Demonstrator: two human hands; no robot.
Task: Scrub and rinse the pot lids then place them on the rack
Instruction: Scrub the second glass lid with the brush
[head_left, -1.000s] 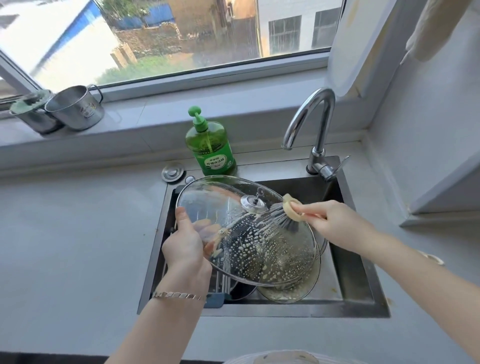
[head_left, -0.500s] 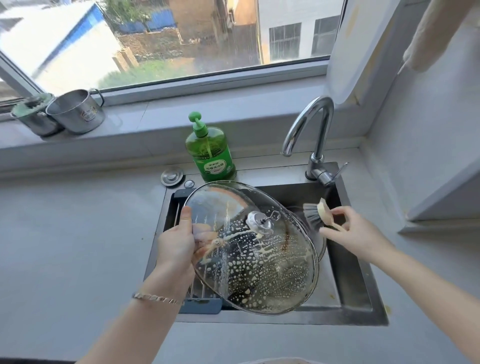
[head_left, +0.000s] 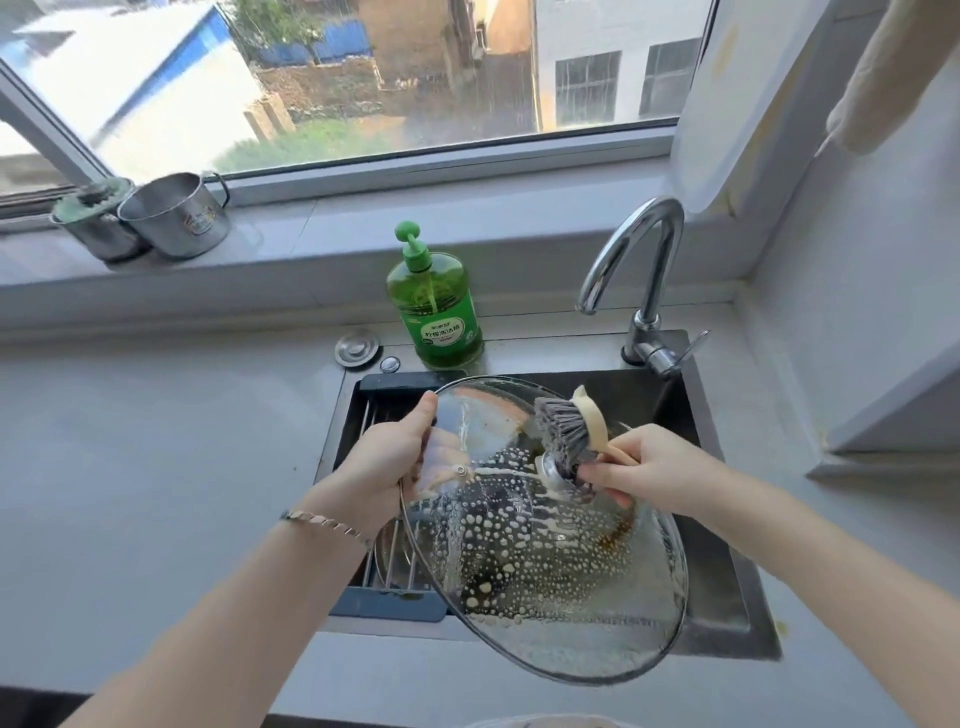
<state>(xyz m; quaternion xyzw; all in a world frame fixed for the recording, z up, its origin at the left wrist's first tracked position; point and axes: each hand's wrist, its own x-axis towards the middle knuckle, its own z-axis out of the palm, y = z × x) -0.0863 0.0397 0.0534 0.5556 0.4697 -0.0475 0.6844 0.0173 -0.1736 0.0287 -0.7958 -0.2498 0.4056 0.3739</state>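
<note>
A large glass pot lid, spotted with soapy foam, is held tilted over the sink. My left hand grips its left rim, thumb on top. My right hand holds a dish brush with grey bristles and a pale handle, and the bristles rest by the lid's metal knob. A wire rack with a blue frame sits in the sink's left part, partly hidden by the lid.
A green dish soap bottle stands behind the sink, with a sink plug to its left. The chrome faucet curves over the back right. Two metal pots sit on the windowsill. A white board leans at the right.
The lid has tipped lower toward me over the front edge of the sink. My right hand has brought the brush from beside the lid back onto it at the knob.
</note>
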